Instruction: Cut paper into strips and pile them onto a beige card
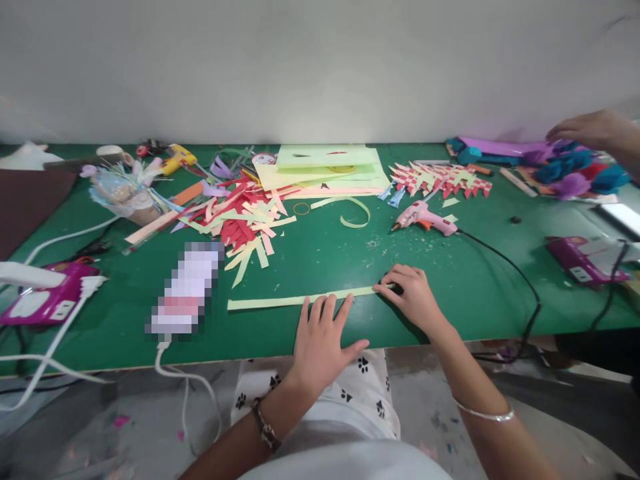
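Observation:
A long pale-green paper strip (275, 303) lies across the green table near its front edge. My left hand (320, 343) rests with fingers spread, their tips pressing on the middle of the strip. At the strip's right end my right hand (413, 297) is closed in a pinch; the fingers partly hide that end. Beyond the hands, a curled pale-green strip (367, 217) lies next to a rubber band (301, 209). A pink glue gun (425, 217) rests on its side behind my right hand.
Red and pale paper strips (245, 220) pile up at the left, near a phone (187, 287) on a cable. Green paper sheets (325, 167) and woven red-white paper pieces (440, 179) lie behind. Purple power strips (583, 260) flank the table. Another person's hand (585, 130) reaches in at right.

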A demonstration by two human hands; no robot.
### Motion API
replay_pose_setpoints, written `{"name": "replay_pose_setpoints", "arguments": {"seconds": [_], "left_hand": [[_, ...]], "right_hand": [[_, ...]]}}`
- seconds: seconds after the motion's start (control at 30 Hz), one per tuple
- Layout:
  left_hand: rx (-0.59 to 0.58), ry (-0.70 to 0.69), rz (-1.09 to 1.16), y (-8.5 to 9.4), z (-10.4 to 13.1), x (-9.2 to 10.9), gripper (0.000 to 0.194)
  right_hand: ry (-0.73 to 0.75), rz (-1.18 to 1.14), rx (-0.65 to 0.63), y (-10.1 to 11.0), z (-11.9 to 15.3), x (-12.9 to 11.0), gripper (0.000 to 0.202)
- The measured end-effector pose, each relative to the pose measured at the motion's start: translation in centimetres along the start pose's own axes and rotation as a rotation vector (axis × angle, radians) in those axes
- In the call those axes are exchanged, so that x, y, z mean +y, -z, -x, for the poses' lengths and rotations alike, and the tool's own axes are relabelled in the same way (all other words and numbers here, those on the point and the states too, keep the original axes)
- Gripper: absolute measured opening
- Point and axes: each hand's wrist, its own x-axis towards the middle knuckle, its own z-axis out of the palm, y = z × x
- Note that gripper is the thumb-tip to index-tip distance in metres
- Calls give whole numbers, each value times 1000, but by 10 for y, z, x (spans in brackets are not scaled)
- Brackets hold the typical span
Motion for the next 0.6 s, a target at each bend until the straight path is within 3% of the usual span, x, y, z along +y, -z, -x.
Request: {"name": "replay_pose_setpoints", "arguments": {"seconds": [0.3, 0.6], "left_hand": [[21, 24, 44, 1, 3, -4, 64], [61, 24, -94, 11, 28, -48, 59]], "right_hand": [[-16, 61, 14, -1, 1, -5, 28], [-11, 38, 23, -4, 1, -1, 29]]}}
